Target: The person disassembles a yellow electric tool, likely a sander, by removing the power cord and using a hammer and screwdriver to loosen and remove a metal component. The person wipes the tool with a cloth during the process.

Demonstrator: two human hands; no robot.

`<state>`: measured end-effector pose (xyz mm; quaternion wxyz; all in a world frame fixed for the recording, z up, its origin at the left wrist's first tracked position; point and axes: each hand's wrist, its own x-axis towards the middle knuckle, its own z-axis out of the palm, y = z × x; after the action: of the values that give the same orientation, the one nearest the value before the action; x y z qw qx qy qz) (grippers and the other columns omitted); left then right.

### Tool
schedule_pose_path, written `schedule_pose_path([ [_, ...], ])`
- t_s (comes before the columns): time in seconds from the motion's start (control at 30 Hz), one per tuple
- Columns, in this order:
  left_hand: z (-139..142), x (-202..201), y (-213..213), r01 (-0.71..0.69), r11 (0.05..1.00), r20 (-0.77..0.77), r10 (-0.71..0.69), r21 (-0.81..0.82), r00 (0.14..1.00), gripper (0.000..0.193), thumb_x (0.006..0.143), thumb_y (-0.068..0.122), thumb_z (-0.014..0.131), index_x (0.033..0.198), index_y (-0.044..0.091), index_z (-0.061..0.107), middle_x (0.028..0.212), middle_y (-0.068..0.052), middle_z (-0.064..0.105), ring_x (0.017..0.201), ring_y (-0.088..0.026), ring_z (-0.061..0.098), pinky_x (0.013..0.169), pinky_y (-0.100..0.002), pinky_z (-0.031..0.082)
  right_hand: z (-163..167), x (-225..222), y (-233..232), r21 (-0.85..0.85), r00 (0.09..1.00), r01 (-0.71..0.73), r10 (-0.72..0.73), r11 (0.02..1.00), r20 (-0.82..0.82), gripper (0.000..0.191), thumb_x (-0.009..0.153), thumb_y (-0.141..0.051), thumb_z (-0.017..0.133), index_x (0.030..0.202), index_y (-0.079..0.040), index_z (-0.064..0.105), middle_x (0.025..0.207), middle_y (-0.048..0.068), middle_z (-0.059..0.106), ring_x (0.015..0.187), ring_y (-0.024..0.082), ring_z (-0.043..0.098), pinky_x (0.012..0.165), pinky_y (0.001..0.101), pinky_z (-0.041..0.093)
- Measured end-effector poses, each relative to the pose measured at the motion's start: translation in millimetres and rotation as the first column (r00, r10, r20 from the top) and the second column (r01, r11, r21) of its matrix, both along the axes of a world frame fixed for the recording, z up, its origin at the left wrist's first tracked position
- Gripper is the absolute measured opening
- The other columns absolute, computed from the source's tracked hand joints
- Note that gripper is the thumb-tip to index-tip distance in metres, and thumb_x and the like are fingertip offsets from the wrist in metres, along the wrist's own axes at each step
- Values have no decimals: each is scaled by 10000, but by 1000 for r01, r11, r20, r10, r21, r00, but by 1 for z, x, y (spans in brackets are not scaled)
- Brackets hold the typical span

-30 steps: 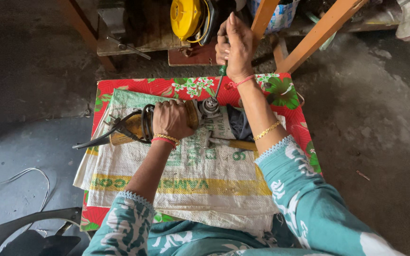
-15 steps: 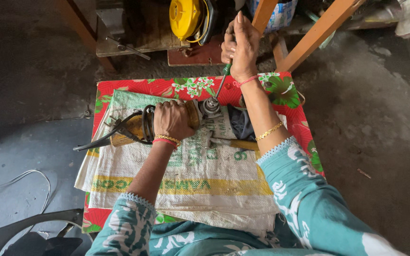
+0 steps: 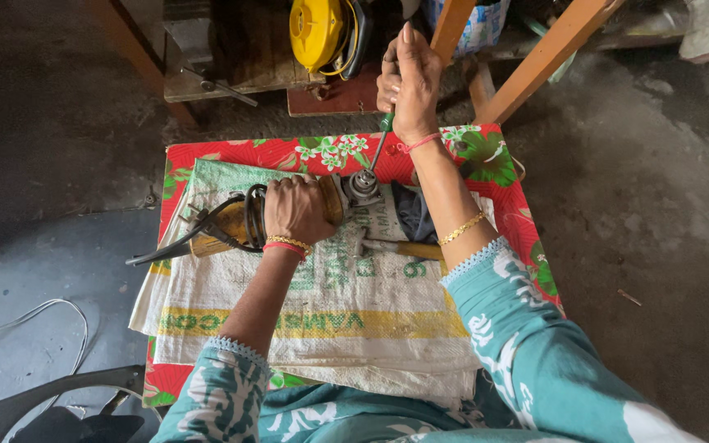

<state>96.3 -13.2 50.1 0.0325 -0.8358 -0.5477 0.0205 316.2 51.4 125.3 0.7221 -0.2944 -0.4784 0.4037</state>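
A yellow power tool [image 3: 231, 230] with a dull metal head [image 3: 363, 185] is laid on its side across a woven sack [image 3: 322, 312]; its body is partly hidden and a black cable [image 3: 207, 226] is looped round its rear end, with the loose end trailing off to the left; the sack is spread over a red cloth with green and white flowers [image 3: 486, 156], which covers a low stand on the grey floor.

The left hand [image 3: 295, 209] is clenched over the middle of the tool, the fingers wrapped round the body and pressing it onto the sack; the right hand [image 3: 410, 82] is closed round the handle of a screwdriver [image 3: 381, 143], of which only a green stub and the thin shaft are seen; the shaft is slanted down and its tip is set on the metal head; a second tool with a yellowish handle [image 3: 408, 248] is left on the sack under the right forearm.

The sack is white, with a yellow band across its near part and green print in the middle; behind the stand a round yellow machine housing [image 3: 315, 31] is set on a wooden board [image 3: 240, 61]; to its right a white printed bag [image 3: 478, 29] is seen between orange wooden legs [image 3: 543, 57].
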Motion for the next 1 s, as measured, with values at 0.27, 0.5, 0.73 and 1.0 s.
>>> schedule_pose_path([
  [0.27,1,1,0,-4,1000,8,4,0,1000,921,650,613,812,1272,-24,579,1083,-160,676,1004,-267,666,952,-390,482,2,-3,-1,11,1000,-5,5,1000,4,442,1092,-488,512,879,-102,490,615,-46,327,449,52,309,394,247,247],
  [0.5,1,1,-1,-4,1000,1,4,5,1000,930,655,616,811,1285,-25,575,1081,-162,678,1006,-266,665,965,-396,481,0,-5,1,11,1000,-11,11,1000,9,426,1096,-474,522,874,-112,493,615,-48,332,455,52,316,394,246,256],
  [0.73,2,2,0,-22,999,-16,22,-31,1000,921,646,616,821,1281,-7,584,1090,-144,678,1012,-250,664,964,-383,492,-2,-4,2,51,999,23,-25,998,26,437,1094,-484,512,862,-115,487,598,-56,324,444,47,315,378,244,254],
  [1.0,2,1,-1,-11,1000,10,11,3,1000,889,634,583,834,1257,-6,599,1075,-149,682,995,-250,667,943,-381,493,-1,-7,3,42,997,76,-77,996,17,440,1092,-471,526,849,-105,490,595,-46,335,447,52,338,379,250,283],
])
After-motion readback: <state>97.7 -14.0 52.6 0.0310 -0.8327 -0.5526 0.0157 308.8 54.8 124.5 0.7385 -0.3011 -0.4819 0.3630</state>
